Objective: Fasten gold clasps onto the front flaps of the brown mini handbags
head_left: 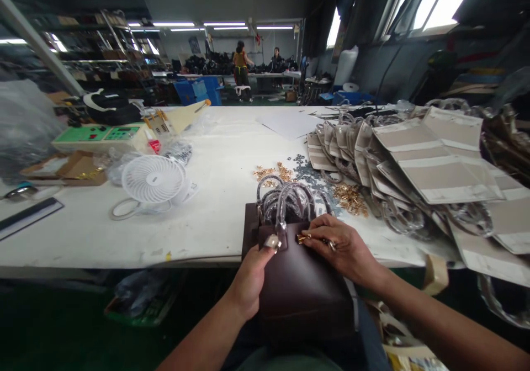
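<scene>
A dark brown handbag (306, 282) lies tilted at the table's front edge, close to my body. Clear plastic film wraps its looped handles (282, 205). My left hand (248, 285) grips the bag's left side, thumb on the front panel near a handle base; a pale wrapping covers the thumb tip, and the other fingers are mostly hidden. Between thumb and fingertips, my right hand (342, 247) pinches a small gold metal fitting (303, 239) against the panel. A shiny metal piece (330, 244) also shows among the right fingers, its kind unclear.
Loose gold fittings (351, 199) and small grey metal pieces (308, 169) lie beyond the bag. Taupe bag panels with wrapped handles (439, 155) are piled at right. A white fan (154, 179), cardboard box (85, 168) and green-topped machine (97, 133) stand left. Two people are far back.
</scene>
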A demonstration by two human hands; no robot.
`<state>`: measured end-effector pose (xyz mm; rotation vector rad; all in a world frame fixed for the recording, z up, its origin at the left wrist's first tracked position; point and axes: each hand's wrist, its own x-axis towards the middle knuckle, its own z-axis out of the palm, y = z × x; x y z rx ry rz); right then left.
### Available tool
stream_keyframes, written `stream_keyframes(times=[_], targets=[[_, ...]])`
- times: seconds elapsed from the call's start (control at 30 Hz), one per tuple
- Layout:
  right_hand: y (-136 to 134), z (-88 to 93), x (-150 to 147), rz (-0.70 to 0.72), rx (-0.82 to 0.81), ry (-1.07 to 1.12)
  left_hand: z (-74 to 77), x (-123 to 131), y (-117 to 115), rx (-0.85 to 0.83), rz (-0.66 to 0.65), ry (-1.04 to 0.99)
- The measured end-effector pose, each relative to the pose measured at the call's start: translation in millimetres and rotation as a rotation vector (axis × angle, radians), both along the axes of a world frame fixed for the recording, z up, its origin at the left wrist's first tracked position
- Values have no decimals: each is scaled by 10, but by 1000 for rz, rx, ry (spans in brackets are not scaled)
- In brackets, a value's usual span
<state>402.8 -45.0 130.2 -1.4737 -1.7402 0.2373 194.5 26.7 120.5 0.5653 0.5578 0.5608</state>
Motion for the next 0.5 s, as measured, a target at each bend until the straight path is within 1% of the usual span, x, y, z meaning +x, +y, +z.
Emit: stream_keyframes(times=[0.03,0.1,0.2,0.27,0.37,0.43,0.5], targets=[[-14,54,3,4,36,-14,-3,-33,-21,47,0,-1],[-55,148,4,31,100,-82,-11,-96,-62,88,3,-12],[-139,226,-10,143,98,-227,6,-164,-143,90,-1,-9],[-194,219,-35,195,76,-296,37,-186,-209,93,-9,12],[-257,145,-93,167,81,-282,58,-205,-285,81,20,20],[-283,101,-131,140,89,-244,31,-229,-302,70,49,17],[-296,98,-161,135,90,-240,-13,-267,-298,60,35,0]])
